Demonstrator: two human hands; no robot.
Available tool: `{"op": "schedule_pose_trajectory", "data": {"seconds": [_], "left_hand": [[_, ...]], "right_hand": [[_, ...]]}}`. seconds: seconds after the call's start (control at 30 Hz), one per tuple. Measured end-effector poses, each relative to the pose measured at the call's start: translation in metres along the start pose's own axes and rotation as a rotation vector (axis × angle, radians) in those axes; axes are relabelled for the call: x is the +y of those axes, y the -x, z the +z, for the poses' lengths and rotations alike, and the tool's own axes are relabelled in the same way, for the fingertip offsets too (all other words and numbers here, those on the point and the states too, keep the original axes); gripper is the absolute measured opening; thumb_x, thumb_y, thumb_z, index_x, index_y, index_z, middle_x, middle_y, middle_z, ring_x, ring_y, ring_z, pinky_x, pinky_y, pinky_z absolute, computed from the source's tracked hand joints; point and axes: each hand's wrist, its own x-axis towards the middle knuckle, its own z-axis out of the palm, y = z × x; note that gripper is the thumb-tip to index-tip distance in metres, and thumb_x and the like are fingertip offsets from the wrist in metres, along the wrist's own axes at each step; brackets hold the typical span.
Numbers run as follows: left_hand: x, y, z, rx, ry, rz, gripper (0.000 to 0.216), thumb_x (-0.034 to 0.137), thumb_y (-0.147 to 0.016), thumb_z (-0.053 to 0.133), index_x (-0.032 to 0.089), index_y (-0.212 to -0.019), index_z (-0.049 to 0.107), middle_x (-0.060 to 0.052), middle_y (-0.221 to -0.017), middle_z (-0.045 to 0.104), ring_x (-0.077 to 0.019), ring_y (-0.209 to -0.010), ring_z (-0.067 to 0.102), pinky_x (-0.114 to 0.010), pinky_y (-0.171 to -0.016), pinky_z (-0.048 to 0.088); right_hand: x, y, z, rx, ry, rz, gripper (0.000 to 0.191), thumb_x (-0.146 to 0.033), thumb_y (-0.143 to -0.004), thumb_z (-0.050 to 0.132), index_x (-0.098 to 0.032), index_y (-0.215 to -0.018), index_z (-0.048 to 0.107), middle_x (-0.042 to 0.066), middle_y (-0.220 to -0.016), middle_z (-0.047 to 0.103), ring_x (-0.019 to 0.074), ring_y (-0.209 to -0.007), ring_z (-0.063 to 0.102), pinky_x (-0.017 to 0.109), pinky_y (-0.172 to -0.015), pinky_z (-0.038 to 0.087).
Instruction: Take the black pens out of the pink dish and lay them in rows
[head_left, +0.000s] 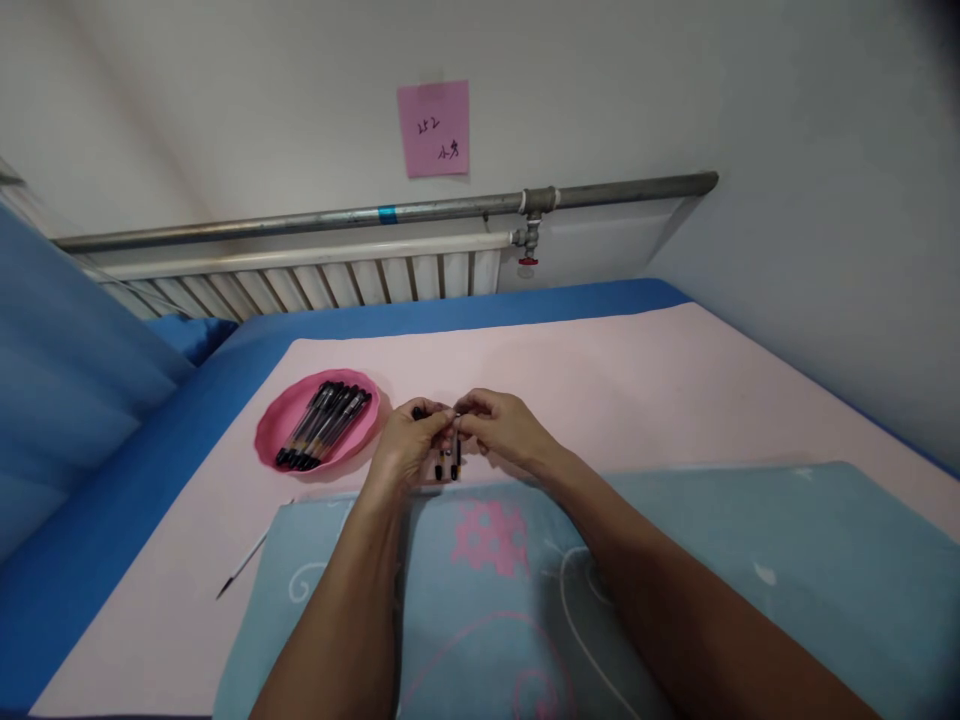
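Over the pink sheet, my left hand (411,432) is closed around a pen, whose black end (418,412) sticks out between the fingers. The fingertips of my right hand (499,422) meet the left fingertips in a pinch, apparently at the same pen; the small part between them is largely hidden. Just below the fingers show two slim black-ended pens (455,464), their upper parts covered by my hands. To the left, a round pink tray (266,440) with a scalloped rim holds several dark pens (324,425) lying side by side.
A thin white stick with a dark tip (244,565) lies left of the light blue patterned cloth (487,590). Behind the blue-edged bed surface (465,314) are a radiator (375,280), a metal pipe (300,223) and a pink note (435,130). A blue curtain (67,370) hangs left.
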Motion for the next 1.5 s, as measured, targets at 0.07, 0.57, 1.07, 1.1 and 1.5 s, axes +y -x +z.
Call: {"op": "schedule_pose_trajectory", "data": {"seconds": [0.07, 0.57, 1.07, 1.1, 1.5], "left_hand": [[0.001, 0.000, -0.003, -0.026, -0.029, -0.023, 0.022, 0.027, -0.056, 0.071, 0.013, -0.064, 0.055, 0.001, -0.049, 0.055, -0.0079, -0.042, 0.048, -0.020, -0.042, 0.036], [0.001, -0.004, -0.004, 0.042, 0.136, -0.060, 0.014, 0.024, -0.071, 0.058, 0.011, -0.077, 0.058, -0.006, -0.069, 0.063, -0.0107, -0.059, 0.058, -0.022, -0.055, 0.044], [-0.009, 0.005, 0.026, -0.113, 0.289, -0.009, 0.026, 0.034, -0.074, 0.057, 0.014, -0.090, 0.060, -0.008, -0.085, 0.064, -0.0169, -0.076, 0.061, -0.025, -0.059, 0.047], [-0.009, 0.005, 0.025, -0.121, 0.284, -0.010, 0.028, 0.035, -0.074, 0.057, 0.014, -0.091, 0.060, -0.008, -0.087, 0.064, -0.0173, -0.078, 0.061, -0.026, -0.061, 0.047], [0.013, -0.010, -0.025, 0.307, 0.170, 0.204, 0.033, 0.042, -0.072, 0.056, 0.013, -0.089, 0.059, -0.011, -0.102, 0.060, -0.0144, -0.081, 0.059, -0.026, -0.069, 0.044]], "right_hand": [[0.002, -0.001, -0.002, 0.003, 0.025, 0.035, 0.013, -0.012, -0.067, 0.051, -0.015, -0.078, 0.058, -0.001, -0.060, 0.056, 0.0089, -0.051, 0.051, 0.017, -0.042, 0.038], [0.009, 0.002, -0.012, -0.152, 0.354, 0.081, 0.014, -0.020, -0.073, 0.049, -0.014, -0.070, 0.061, 0.000, -0.053, 0.052, 0.0083, -0.046, 0.044, 0.019, -0.043, 0.031], [0.003, 0.003, 0.004, -0.137, -0.149, -0.091, 0.011, -0.015, -0.068, 0.051, -0.014, -0.077, 0.057, -0.003, -0.062, 0.052, 0.0069, -0.054, 0.045, 0.019, -0.053, 0.037], [0.003, 0.003, 0.004, -0.143, -0.152, -0.078, 0.010, -0.015, -0.068, 0.050, -0.014, -0.076, 0.056, -0.004, -0.059, 0.051, 0.0065, -0.051, 0.044, 0.018, -0.050, 0.036], [0.029, -0.014, -0.002, 0.067, 0.580, 0.135, 0.020, -0.021, -0.067, 0.057, -0.013, -0.086, 0.060, 0.006, -0.071, 0.064, 0.0140, -0.063, 0.056, 0.021, -0.052, 0.036]]}}
